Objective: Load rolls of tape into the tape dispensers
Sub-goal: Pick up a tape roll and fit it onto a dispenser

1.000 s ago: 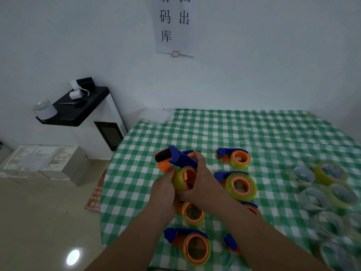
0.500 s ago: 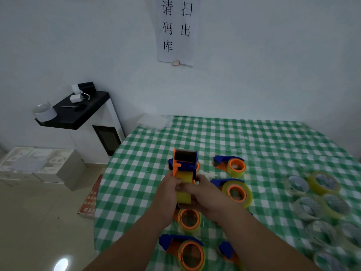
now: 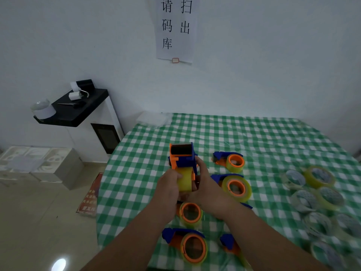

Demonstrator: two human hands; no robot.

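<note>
White wall paper (image 3: 175, 29) reads 请扫码出库; both hands grip dispenser (image 3: 182, 159).

The picture was dim and bluish, with soft, faint shadows. A round glare spot (image 3: 58, 264) shone on the floor at lower left. Wide-angle distortion bent the edges, and the tape rolls (image 3: 320, 210) at right were blurred.
</note>
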